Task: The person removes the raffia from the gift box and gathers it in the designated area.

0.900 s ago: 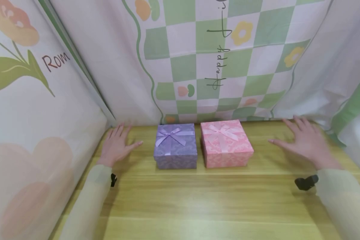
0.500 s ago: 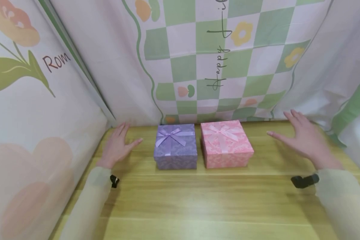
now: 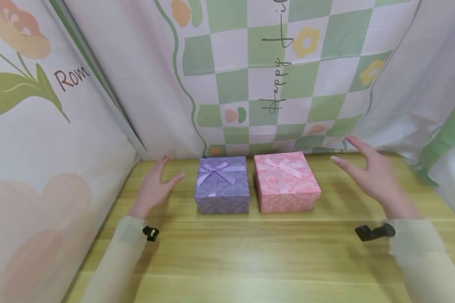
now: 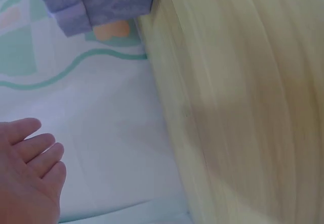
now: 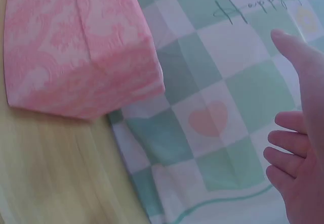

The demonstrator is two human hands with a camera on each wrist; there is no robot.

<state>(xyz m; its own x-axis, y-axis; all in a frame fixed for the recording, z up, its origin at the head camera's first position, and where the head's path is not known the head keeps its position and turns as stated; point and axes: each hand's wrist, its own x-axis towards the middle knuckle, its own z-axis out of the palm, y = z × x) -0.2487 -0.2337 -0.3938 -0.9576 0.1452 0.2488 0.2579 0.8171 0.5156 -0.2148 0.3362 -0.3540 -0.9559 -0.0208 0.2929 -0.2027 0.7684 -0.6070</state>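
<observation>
Both hands have just swung inward and turned edge-on, the right one most clearly, while the two boxes sit where they were. Here's the purple box [image 3: 221, 189] on the table, its purple bow [image 3: 215, 169] on the lid; the left wrist view catches only a corner, cut off at twelve o'clock. At its three o'clock, just beside, stands the pink box [image 3: 287, 183] with its pink bow [image 3: 278, 164], chopped by the frame in the right wrist view.

At nine o'clock of the purple box, apart from it, the left hand [image 3: 154, 189] has thumb and fingers spread; overhead, its fingers overlap and can't be counted. At three o'clock of the pink box, also apart, the right hand [image 3: 377, 179] is spread too, thumb wide of the fingers.

Below them runs the wooden table [image 3: 250, 252]; pale sleeves [image 3: 426, 256] leave at the bottom edge. Toward twelve o'clock hangs the checked cloth [image 3: 233, 86], "Happy" legible, the next word cut off.
</observation>
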